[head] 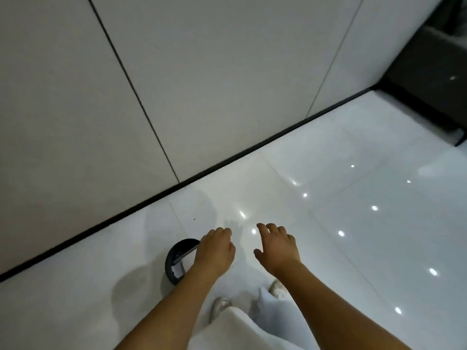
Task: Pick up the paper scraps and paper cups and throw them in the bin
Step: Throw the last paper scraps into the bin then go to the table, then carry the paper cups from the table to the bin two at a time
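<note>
Two hands reach forward in the lower middle of the frame, above a glossy white floor [353, 198]: the left hand [216, 251] has its fingers loosely curled and holds nothing, and the right hand [276, 246] is spread with relaxed fingers, also holding nothing. The bin [174, 261], dark and round, stands on the floor at lower left, partly hidden behind the left hand and wrist, with something pale inside that I cannot identify. A grey wall [202, 84] fills the upper left, and two light shoes [219, 305] show at the bottom.
</note>
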